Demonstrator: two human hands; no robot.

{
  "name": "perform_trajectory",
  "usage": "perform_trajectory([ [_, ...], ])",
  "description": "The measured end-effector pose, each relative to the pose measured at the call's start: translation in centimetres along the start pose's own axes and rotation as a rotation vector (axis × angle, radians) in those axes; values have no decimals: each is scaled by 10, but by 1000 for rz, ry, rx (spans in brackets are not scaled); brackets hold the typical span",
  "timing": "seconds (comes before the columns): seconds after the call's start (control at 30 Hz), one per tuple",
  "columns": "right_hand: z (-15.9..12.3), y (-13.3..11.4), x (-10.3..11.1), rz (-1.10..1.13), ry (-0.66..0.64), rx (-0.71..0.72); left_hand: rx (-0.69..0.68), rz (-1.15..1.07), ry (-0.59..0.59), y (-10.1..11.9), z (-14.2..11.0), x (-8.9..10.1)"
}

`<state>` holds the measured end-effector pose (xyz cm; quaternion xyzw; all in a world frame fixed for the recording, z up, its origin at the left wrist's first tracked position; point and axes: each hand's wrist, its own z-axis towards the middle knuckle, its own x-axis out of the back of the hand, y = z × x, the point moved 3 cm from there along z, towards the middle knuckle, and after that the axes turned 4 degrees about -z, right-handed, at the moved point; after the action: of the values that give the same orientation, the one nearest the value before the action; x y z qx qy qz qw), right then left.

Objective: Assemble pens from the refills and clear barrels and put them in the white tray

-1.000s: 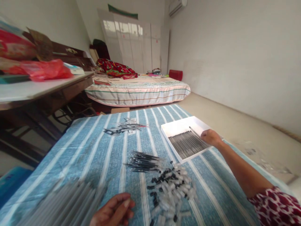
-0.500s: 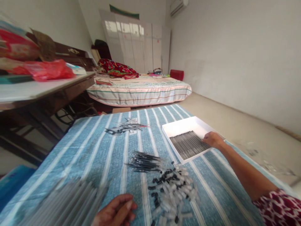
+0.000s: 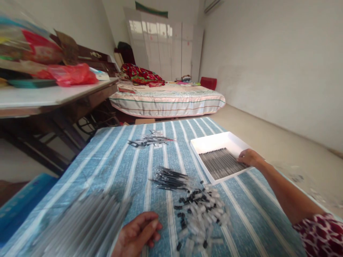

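White box (image 3: pixel 214 141) under the right hand (image 3: pixel 249 158), whose fingers are bent close together at the end of the row of dark pens (image 3: pixel 221 162) inside; whether they grip one cannot be told. The left hand (image 3: pixel 139 232) is loosely curled, its thumb near the fingertips, and it cannot be told if anything is in it. Grey tubes (image 3: pixel 80 225) lie just left of it, caps (image 3: pixel 203 214) to its right. Beyond it, on the striped cloth (image 3: pixel 112 171), are dark refills (image 3: pixel 171 178) and, farther off, a second pile (image 3: pixel 150 141).
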<state>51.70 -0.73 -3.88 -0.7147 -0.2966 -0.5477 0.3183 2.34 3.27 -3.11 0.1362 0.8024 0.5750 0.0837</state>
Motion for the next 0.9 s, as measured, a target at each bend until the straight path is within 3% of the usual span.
perform_trajectory([
  [0.4, 0, 0, -4, 136, -71, -30, 7, 15, 1, 3, -3, -3],
  [0.9, -2, 5, -3, 141, -77, -11, 5, 11, -6, 8, -7, -5],
])
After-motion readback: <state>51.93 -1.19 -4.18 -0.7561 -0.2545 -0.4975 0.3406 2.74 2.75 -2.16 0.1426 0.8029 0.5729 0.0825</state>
